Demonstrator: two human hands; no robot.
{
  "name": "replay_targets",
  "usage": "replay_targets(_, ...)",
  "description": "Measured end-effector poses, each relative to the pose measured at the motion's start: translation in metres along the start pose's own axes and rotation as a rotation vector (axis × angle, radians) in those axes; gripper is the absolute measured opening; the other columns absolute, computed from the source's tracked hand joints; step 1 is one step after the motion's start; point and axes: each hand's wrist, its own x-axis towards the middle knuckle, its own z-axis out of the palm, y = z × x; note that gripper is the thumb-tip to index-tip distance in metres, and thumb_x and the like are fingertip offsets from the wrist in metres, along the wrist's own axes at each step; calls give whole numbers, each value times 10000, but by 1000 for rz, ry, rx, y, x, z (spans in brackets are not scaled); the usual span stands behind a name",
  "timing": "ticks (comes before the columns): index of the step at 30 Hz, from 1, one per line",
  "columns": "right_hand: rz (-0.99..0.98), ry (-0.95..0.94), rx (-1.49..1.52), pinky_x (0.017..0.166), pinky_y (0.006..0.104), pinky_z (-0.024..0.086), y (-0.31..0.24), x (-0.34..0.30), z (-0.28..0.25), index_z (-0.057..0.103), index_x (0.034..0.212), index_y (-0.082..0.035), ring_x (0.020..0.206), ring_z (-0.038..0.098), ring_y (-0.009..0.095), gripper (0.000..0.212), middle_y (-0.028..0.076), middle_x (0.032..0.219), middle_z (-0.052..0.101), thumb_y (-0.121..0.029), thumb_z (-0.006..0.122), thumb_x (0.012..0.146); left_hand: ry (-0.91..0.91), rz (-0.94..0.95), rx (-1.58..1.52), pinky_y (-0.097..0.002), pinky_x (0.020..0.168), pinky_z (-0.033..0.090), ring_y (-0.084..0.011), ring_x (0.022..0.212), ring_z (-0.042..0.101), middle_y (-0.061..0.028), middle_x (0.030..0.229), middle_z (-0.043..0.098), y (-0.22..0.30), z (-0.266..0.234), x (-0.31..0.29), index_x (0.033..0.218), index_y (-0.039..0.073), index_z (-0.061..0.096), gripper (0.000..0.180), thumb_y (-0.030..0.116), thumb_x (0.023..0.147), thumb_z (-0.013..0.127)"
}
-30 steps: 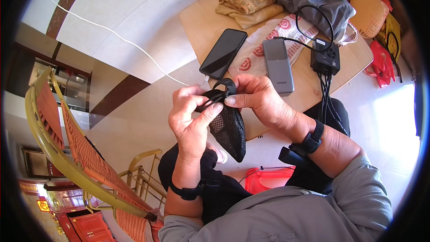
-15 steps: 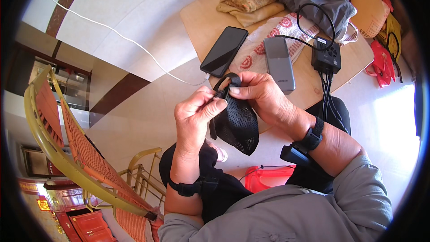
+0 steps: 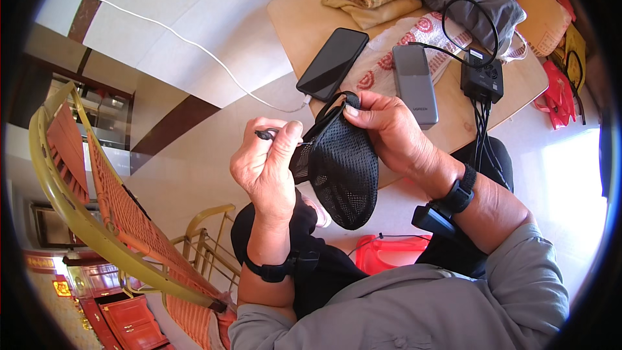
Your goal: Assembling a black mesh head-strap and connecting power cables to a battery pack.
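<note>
A black mesh pouch (image 3: 346, 175) hangs between my hands, its mouth upward and its body sagging over my lap. My right hand (image 3: 402, 136) pinches the pouch's rim between thumb and fingers, beside a black strap loop. On the other side my left hand (image 3: 265, 165) is closed in a pinch, a small black cord-like end (image 3: 265, 134) poking out above the thumb. A thin strand seems to run from those fingertips to the pouch's edge; what exactly it is stays too small to tell.
Beyond my hands, a wooden table (image 3: 295, 16) bears a black phone (image 3: 332, 63), a grey power bank (image 3: 415, 84), a patterned cloth and folded clothes. A black box (image 3: 481, 78) trails cables toward my knee. A woven chair (image 3: 123, 194) stands left; a red stool (image 3: 389, 253) is below.
My left hand has drawn away leftward and down from the rim, with the small black end now showing in its pinch. The pouch's mesh is spread wider, while my right hand keeps the rim.
</note>
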Motion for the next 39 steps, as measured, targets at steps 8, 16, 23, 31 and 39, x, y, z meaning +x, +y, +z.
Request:
replay_targets(8, 3, 8, -18, 846, 280, 519, 0, -2, 0, 643, 1049, 17, 873, 657, 137, 157, 50, 939, 686, -92, 624, 938, -39, -302, -186, -206, 453, 341, -86, 505, 472, -134, 750, 673, 6, -2, 1, 774, -32, 623, 294, 198, 955, 646)
replay_targets(16, 0, -2, -65, 852, 282, 503, 0, -1, -2, 661, 1032, -12, 874, 649, 128, 159, 32, 934, 685, -131, 657, 927, -55, -378, -419, -210, 419, 326, -105, 488, 457, -143, 752, 638, -2, -3, 1, 825, 2, 568, 310, 267, 983, 604)
replay_targets(23, 9, 0, -47, 869, 288, 500, 2, 1, -3, 670, 1046, -21, 900, 647, 130, 169, 24, 945, 682, -131, 667, 917, -68, -389, -461, -219, 405, 330, -132, 491, 465, -130, 708, 586, -4, -3, 1, 788, 45, 489, 348, 312, 986, 594)
replay_targets(31, 15, 2, -56, 879, 293, 501, 1, -1, -3, 673, 1062, -24, 909, 651, 133, 186, 24, 954, 685, -135, 673, 913, -58, -413, -586, -215, 423, 331, -108, 471, 460, -113, 706, 611, -5, -2, 1, 759, 32, 522, 363, 308, 973, 623)
replay_targets(39, 10, 11, -93, 859, 286, 507, 1, -1, -2, 677, 1058, -31, 888, 656, 127, 189, 20, 947, 692, -150, 680, 911, -32, -426, -597, -216, 406, 326, -110, 457, 452, -113, 684, 601, -3, -1, 1, 749, 37, 515, 374, 314, 983, 604)
